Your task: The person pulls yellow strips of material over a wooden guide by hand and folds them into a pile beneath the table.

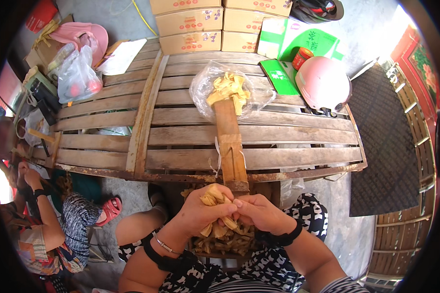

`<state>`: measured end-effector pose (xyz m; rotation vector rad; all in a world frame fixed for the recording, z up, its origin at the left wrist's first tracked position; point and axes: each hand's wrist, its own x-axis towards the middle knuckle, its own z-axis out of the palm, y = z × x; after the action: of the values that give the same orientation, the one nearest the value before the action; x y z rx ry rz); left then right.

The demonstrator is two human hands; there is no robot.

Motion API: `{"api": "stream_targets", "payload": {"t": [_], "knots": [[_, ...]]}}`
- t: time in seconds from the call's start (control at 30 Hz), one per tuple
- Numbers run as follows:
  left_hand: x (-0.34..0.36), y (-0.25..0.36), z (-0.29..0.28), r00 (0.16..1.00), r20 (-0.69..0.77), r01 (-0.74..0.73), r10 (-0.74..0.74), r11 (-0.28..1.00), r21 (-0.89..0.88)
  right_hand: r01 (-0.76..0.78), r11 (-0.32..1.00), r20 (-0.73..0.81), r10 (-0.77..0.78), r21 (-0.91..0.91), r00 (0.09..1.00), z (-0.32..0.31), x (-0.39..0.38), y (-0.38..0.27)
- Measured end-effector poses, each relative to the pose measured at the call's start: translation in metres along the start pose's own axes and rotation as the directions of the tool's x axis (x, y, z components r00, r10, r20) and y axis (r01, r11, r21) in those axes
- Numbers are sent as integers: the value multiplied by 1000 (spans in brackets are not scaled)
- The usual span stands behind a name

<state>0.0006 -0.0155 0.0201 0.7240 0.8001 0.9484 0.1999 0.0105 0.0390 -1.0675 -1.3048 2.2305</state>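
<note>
Over my lap, my left hand [204,211] is closed around a bunch of pale yellow, limp, leaf-like strips [213,196]. My right hand [265,213] meets it, thumb and fingers pinched together against the bunch; exactly what they grip is partly hidden. Some strips hang below the fingers. Under both hands lies a heap of darker, brownish-yellow strips [222,245]. Just beyond my hands, a narrow wooden board [231,158] runs out over the table edge. At its far end, more pale yellow strips [230,88] lie on a clear plastic bag [200,93].
The slatted wooden table [181,136] has a rusty metal edge. Stacked cartons [190,22] stand at the back. A pink helmet [323,84] sits right, a plastic bag [78,75] and pink cap [85,36] left. Another person [41,219] sits at the left.
</note>
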Motion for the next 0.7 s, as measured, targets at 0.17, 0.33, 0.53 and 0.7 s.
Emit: {"api": "stream_targets", "payload": {"t": [0.17,0.33,0.53,0.7], "knots": [[1,-9,-1,973,-216,-87,80,996,-20,-64,996,-82,59,-54,995,-23,2,-2],[22,-8,-5,932,-322,-184,169,983,-19,290,925,-270,-352,-244,896,-25,22,2],[45,-27,-12,894,-422,-132,148,989,65,347,532,-212,-731,-772,649,-40,48,19],[49,-38,-23,835,-525,-47,165,972,231,176,329,-169,-791,-928,588,-46,55,22]]}}
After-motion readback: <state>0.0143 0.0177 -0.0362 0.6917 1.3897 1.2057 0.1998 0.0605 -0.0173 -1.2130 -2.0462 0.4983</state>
